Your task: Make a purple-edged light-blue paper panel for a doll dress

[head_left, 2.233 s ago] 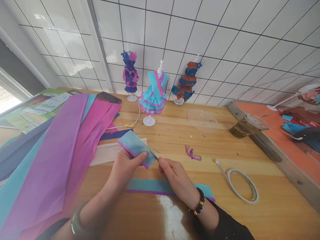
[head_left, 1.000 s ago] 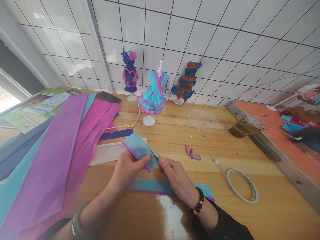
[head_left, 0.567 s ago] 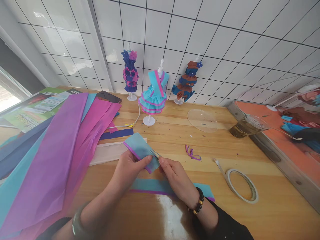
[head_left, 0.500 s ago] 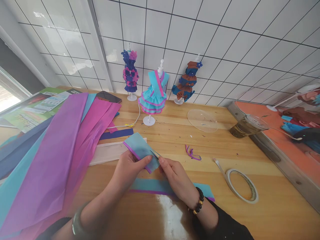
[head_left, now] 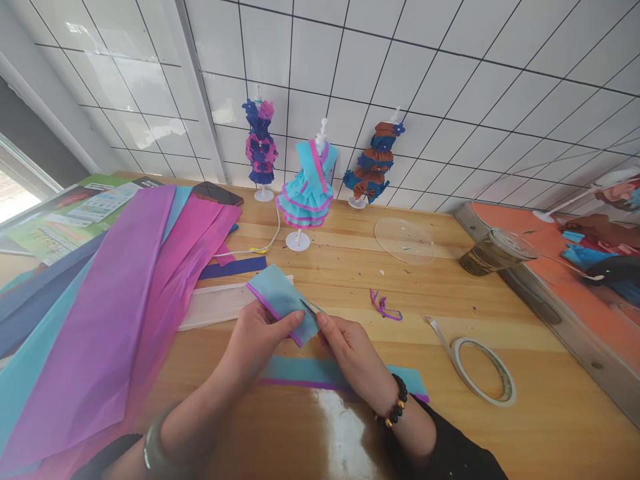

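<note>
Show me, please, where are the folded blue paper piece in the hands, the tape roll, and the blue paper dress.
folded blue paper piece (head_left: 280, 300), head view, on its blue upper face.
tape roll (head_left: 503, 393), head view, on the ring's right rim.
blue paper dress (head_left: 306, 193), head view, on the ruffled skirt.

I see a folded light-blue paper piece (head_left: 280, 300) with a purple edge, tilted above the table. A matching blue strip (head_left: 300, 372) lies flat beneath.

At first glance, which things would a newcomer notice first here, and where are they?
Three paper-dressed mannequins stand by the tiled wall, the blue dress mannequin in the middle. Bright purple and pink paper sheets fan across the table's left side. Near the front, the left hand and right hand pinch a folded blue paper strip.
</note>
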The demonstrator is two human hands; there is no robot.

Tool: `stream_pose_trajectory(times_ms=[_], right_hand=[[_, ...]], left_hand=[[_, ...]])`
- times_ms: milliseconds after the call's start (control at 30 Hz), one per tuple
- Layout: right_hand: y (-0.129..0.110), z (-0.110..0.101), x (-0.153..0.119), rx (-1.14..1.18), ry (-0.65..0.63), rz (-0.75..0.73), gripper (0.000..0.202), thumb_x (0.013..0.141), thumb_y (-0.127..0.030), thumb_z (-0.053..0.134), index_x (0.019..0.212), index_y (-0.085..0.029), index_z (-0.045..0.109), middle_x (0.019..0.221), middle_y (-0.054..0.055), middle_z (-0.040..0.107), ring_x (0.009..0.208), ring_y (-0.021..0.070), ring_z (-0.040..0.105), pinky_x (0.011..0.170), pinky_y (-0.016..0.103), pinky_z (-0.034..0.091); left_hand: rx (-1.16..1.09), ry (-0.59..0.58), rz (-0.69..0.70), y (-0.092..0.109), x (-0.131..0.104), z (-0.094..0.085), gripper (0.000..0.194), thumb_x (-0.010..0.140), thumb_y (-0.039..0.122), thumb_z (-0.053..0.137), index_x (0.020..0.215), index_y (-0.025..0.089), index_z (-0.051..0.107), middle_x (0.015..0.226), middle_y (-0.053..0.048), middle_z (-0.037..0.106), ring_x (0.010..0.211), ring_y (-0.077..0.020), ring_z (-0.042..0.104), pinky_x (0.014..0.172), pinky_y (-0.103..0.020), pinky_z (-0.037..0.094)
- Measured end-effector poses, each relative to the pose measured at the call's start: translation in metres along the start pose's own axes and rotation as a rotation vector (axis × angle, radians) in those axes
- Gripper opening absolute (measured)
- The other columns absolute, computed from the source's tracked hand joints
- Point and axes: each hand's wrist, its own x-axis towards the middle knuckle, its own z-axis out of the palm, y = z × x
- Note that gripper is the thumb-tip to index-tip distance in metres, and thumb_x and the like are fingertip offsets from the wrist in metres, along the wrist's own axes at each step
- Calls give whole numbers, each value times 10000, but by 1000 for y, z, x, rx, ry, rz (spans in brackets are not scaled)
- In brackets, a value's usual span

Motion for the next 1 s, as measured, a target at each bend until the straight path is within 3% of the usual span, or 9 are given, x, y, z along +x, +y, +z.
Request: stream_pose_trajectory(times_ms=[333, 667, 1000], right_hand=[[1, 0, 0, 11, -11, -13, 438, 893, -513, 279, 604, -193, 355, 588, -37, 318, 555, 103, 304, 516, 233, 246], [-1, 0, 0, 25, -5, -29, 418, 899, -491, 290, 599, -200, 292, 593, -45, 236, 551, 98, 238, 505, 238, 211], [1, 1, 1, 21, 7, -33, 416, 901, -491, 281, 603, -201, 291, 592, -43, 236, 553, 100, 236, 509, 240, 210]], left_hand=[[22, -29, 8, 0, 0, -1, 224, 665, 318, 696, 783, 131, 662, 766, -54, 692, 766, -200, 620, 694, -294, 502], [9, -71, 9, 1, -3, 5, 131, 674, 271, 695, 725, 157, 656, 726, -7, 688, 686, -146, 606, 635, -230, 495], [12, -84, 18, 0, -4, 5, 134, 690, 271, 682, 755, 154, 675, 774, -23, 703, 732, -156, 617, 647, -217, 497]])
